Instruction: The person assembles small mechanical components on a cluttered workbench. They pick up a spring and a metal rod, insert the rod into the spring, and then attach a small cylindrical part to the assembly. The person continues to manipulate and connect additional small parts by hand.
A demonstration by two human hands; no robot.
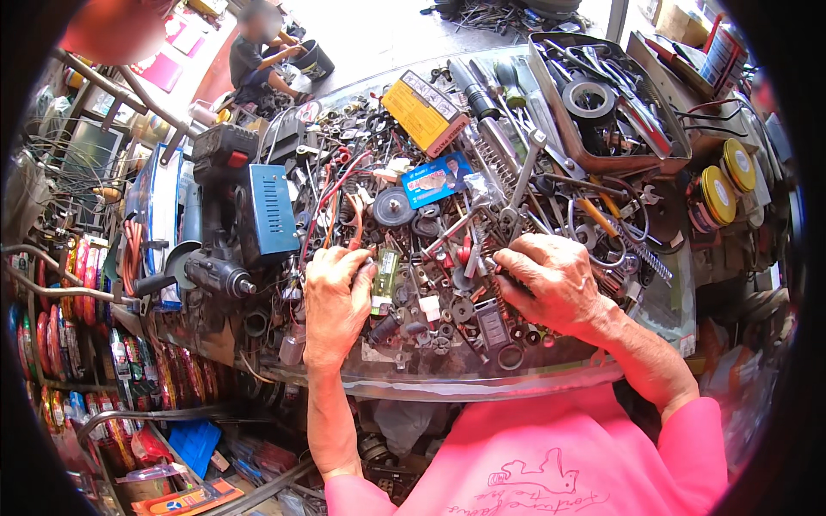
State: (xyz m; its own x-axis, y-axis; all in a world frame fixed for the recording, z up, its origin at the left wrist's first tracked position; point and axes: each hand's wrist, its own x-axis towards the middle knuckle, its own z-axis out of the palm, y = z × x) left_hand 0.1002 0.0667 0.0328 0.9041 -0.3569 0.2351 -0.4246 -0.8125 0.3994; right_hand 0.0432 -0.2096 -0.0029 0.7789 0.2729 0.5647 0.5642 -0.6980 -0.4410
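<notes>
A glass-topped workbench (422,389) carries a thick heap of small metal parts. Over the heap's near left, my left hand (334,297) is closed, its fingers curled under; what they hold, if anything, is hidden. Right beside its thumb lies a small yellow-green clear packet (385,282). My right hand (555,279) rests low over the heap's right side with bent fingers pressed together. A small dark bit shows at its fingertips, too little to name. Between the hands lie nuts, washers and a grey rectangular metal piece (493,324). Farther off are a black wheel (393,207) and a blue card (437,181).
A yellow box (424,112) sits behind the card. Far right, a metal tray (680,153) holds tools and a tape roll. Yellow-lidded tins (718,194) stand beyond. At left are a power drill (219,273) and a blue metal box (273,211). A person (258,56) sits beyond the bench.
</notes>
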